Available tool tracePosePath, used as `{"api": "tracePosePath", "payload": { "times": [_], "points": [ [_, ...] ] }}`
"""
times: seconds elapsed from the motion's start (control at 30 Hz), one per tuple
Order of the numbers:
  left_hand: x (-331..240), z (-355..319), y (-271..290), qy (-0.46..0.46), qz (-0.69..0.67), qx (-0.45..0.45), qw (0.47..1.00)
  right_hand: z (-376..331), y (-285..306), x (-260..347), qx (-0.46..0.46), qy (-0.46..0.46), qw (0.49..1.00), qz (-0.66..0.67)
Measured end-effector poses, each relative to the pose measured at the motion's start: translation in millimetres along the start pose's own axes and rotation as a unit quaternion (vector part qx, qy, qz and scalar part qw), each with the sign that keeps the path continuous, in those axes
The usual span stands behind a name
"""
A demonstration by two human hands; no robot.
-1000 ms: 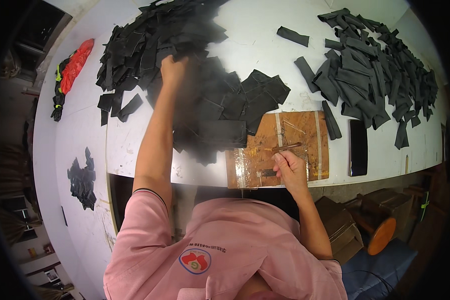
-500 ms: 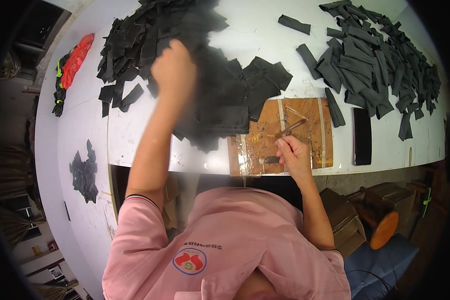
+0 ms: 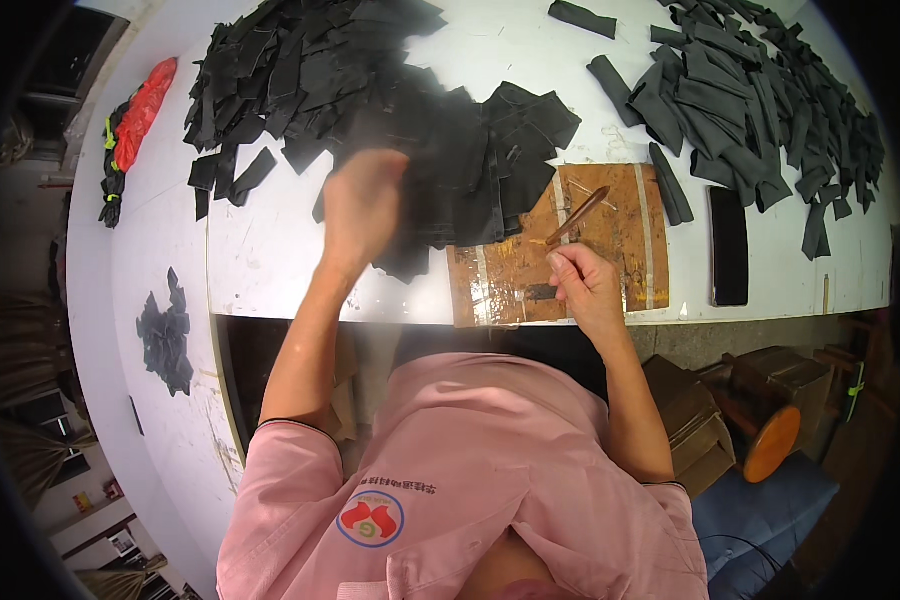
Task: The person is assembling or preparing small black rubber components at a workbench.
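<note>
Left hand (image 3: 362,205) lifts a blurred black piece (image 3: 448,170) from the pile just left of the brown board (image 3: 610,240), while right hand (image 3: 585,285) clamps the brush (image 3: 577,215) over it, ready.

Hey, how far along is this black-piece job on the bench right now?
Looks done: a spread of rolled black strips lies at the right. In hand: the left hand is blurred over the flat black pieces, apparently taking one, while the right hand holds a wooden tool over the brown work board. Left: that large flat pile.
</note>
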State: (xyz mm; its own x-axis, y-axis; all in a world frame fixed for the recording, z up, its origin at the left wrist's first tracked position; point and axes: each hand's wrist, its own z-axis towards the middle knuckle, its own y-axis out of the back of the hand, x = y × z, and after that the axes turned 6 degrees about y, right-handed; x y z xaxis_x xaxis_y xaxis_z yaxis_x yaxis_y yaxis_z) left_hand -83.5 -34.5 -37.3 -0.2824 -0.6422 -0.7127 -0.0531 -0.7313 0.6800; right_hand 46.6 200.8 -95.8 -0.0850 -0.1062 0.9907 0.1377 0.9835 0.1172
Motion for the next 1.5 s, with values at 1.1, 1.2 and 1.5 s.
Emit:
{"api": "tracePosePath", "payload": {
  "times": [1.1,1.2,1.5],
  "points": [
    [-42.6,-100.1,-31.8,0.266,-0.479,0.048,0.835,-7.9,-46.3,75.6,-0.027,-0.006,0.974,0.223],
    [-51.6,-92.1,-28.0,0.133,-0.316,-0.059,0.938,-6.3,-38.4,69.1,-0.013,0.074,0.995,0.068],
    [-96.8,-39.1,16.7,0.053,-0.259,0.327,0.907,0.8,-6.4,90.7,0.267,0.142,0.94,-0.158]
  ]
}}
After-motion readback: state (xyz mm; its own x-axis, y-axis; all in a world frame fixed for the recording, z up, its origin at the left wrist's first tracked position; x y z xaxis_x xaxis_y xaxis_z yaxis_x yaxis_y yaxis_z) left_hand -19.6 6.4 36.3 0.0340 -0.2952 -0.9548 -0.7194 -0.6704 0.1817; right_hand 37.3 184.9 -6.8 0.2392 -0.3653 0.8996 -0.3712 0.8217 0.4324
